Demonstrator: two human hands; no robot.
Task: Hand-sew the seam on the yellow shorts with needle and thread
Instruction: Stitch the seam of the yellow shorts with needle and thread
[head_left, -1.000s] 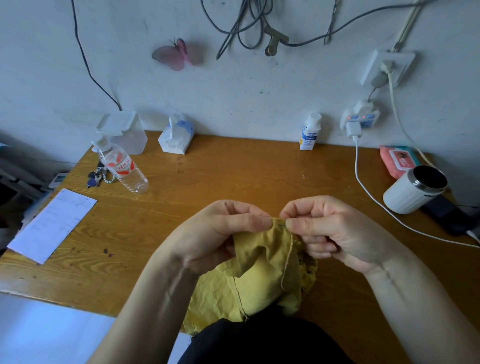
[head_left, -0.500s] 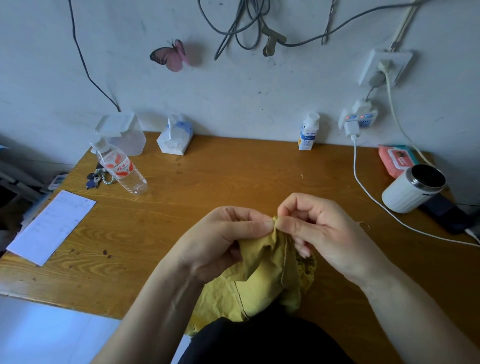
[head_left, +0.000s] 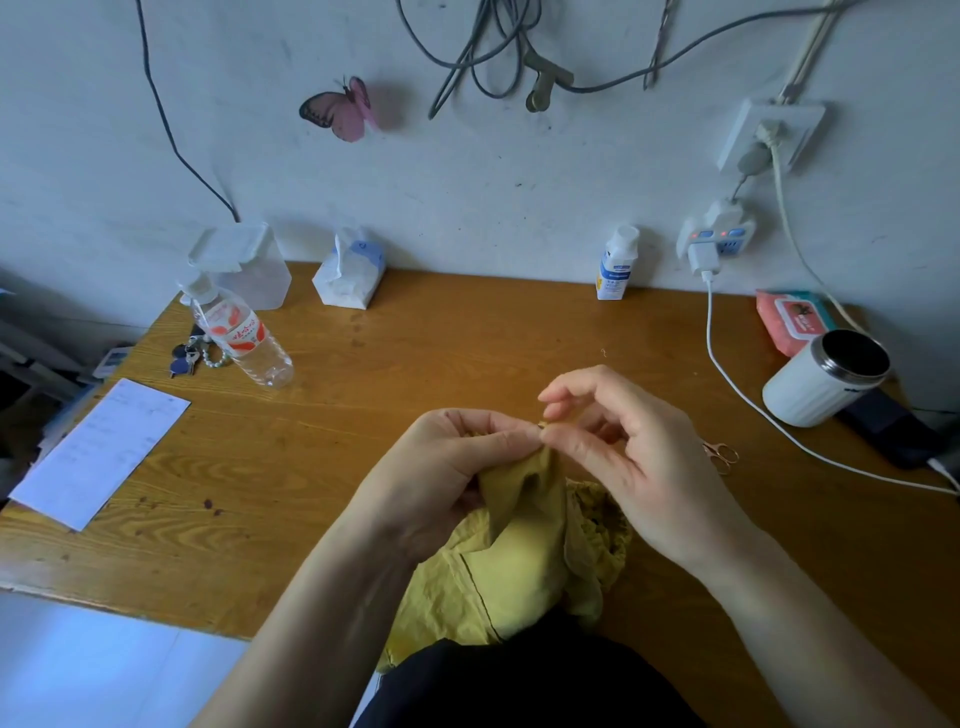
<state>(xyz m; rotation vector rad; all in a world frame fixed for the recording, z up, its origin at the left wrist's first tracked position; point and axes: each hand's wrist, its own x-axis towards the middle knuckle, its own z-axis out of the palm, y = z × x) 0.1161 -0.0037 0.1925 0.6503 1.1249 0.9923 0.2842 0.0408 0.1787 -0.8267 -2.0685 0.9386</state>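
The yellow shorts (head_left: 524, 561) lie bunched at the near edge of the wooden desk (head_left: 415, 353), part of them hanging toward my lap. My left hand (head_left: 441, 473) grips a raised fold of the fabric between thumb and fingers. My right hand (head_left: 623, 447) meets it at the top of that fold, thumb and a fingertip pinching something small there that looks like the needle (head_left: 541, 425). The other right fingers are lifted and spread. No thread can be made out.
Small scissors (head_left: 719, 453) lie just right of my right hand. A white cup (head_left: 826, 376), a phone, a charging cable (head_left: 737, 395) and pink wipes sit at right. A water bottle (head_left: 244, 338), keys, a paper sheet (head_left: 98, 452), tissues and a small bottle stand left and back.
My right hand has rotated and opened its outer fingers, shifting from gripping the fabric edge to a fingertip pinch at the fold's top. The left hand keeps its hold.
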